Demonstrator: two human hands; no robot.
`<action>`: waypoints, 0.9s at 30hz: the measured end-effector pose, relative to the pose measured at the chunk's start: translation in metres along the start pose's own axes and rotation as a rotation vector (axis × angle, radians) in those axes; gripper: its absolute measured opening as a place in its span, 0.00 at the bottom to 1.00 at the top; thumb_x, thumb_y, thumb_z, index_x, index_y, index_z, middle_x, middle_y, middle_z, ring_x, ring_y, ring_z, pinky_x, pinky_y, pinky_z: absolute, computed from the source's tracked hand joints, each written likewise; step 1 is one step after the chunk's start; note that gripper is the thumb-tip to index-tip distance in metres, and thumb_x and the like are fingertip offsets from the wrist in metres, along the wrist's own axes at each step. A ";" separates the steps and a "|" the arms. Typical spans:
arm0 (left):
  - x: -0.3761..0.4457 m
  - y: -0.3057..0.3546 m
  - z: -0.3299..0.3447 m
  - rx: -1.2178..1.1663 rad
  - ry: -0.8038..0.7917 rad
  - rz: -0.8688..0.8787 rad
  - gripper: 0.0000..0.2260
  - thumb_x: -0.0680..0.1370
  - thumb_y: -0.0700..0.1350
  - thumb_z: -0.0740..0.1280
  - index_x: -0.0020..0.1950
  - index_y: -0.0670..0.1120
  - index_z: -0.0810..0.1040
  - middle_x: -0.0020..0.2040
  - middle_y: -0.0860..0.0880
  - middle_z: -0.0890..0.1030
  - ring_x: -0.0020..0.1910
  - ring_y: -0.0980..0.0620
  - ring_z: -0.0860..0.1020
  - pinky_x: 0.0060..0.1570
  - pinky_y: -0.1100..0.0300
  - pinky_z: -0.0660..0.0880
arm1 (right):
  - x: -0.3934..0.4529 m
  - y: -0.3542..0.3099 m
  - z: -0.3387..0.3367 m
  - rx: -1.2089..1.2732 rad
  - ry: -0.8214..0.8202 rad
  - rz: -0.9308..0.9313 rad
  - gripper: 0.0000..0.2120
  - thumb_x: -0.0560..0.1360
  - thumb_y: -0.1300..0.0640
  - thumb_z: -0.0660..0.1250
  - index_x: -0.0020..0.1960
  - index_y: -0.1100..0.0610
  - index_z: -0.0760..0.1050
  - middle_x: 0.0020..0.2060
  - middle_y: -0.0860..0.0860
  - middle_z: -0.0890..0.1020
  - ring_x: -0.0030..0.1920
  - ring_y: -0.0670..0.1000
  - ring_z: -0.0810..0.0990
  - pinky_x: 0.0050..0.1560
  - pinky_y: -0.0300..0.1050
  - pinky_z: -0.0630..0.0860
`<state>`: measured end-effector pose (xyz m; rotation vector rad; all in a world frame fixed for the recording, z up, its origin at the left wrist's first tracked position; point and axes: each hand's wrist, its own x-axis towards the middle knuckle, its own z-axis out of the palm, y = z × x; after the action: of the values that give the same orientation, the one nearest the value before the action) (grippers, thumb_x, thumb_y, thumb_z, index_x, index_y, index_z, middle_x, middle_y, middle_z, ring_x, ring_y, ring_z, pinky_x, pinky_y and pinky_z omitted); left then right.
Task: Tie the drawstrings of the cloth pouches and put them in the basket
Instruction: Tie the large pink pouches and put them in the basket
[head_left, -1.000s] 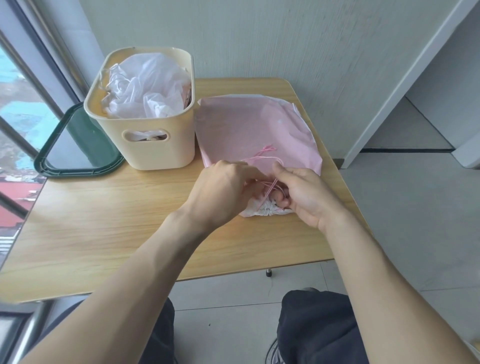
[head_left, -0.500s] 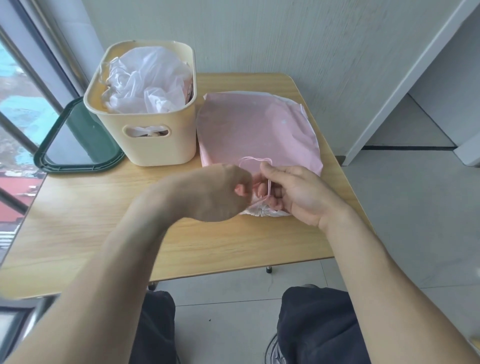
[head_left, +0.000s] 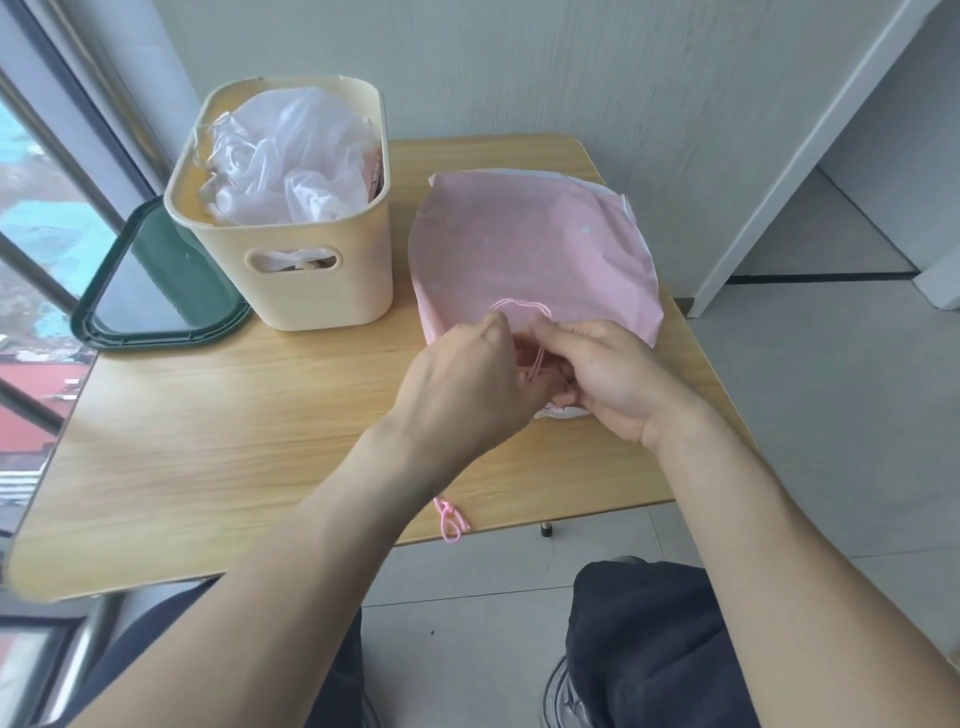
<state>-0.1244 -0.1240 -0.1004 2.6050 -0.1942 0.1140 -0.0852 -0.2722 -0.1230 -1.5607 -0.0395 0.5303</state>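
Left hand (head_left: 462, 384): curling over the near end of the pink pouch, thumb and fingertips pinching the pink drawstring; knuckles facing the camera, fingers partly hidden.
Right hand (head_left: 605, 376): gripping the gathered mouth of the pouch, fingers curled, thumb side pressing toward the left hand; touching the same cord.
Pink drawstring (head_left: 522, 306): arching in a thin loop above both hands, lying against the pink cloth, then running down between the two hands.
Pink pouch (head_left: 535, 244): lying flat on the right part of the counter, just beside the basket, faint pale dots on it; near end bunching under the hands, a white frilled edge peeking out below the right hand.
White layer (head_left: 597, 184): showing as a thin rim under the far edge of the pouch; whether a second pouch, cannot tell.
Basket (head_left: 311, 291): standing upright at the far left of the counter, cream plastic, handle slot facing the camera.
Clear plastic bags (head_left: 291, 156): crumpling inside the basket, filling it to the rim.
Loose pink cord (head_left: 451, 519): lying knotted at the near edge of the counter, just right of the left forearm, well apart from the pouch.
Green tray (head_left: 150, 291): leaning behind and left of the basket, touching its side.
Counter (head_left: 234, 426): carrying everything, light wood grain.
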 end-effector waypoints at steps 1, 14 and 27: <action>0.000 0.000 -0.001 -0.027 0.012 -0.005 0.20 0.74 0.61 0.71 0.52 0.44 0.77 0.39 0.52 0.81 0.41 0.48 0.80 0.35 0.55 0.75 | 0.000 0.000 -0.001 0.021 0.018 -0.002 0.19 0.78 0.44 0.66 0.51 0.59 0.84 0.37 0.52 0.82 0.32 0.49 0.73 0.30 0.41 0.62; -0.004 -0.008 0.001 0.084 0.114 0.340 0.13 0.74 0.44 0.68 0.55 0.56 0.84 0.31 0.49 0.80 0.31 0.41 0.79 0.30 0.51 0.78 | -0.002 -0.004 -0.006 -0.055 0.204 -0.013 0.17 0.84 0.50 0.62 0.54 0.60 0.85 0.32 0.57 0.79 0.27 0.47 0.73 0.22 0.37 0.64; 0.004 -0.013 -0.010 -0.609 -0.465 -0.082 0.17 0.78 0.35 0.64 0.30 0.48 0.72 0.25 0.55 0.65 0.24 0.55 0.61 0.25 0.62 0.59 | -0.006 -0.005 -0.010 -0.222 0.179 -0.119 0.10 0.80 0.57 0.69 0.48 0.62 0.84 0.41 0.71 0.79 0.29 0.53 0.74 0.28 0.43 0.73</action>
<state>-0.1187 -0.1083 -0.0973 1.9876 -0.2398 -0.5069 -0.0856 -0.2828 -0.1166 -1.8048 -0.0554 0.2984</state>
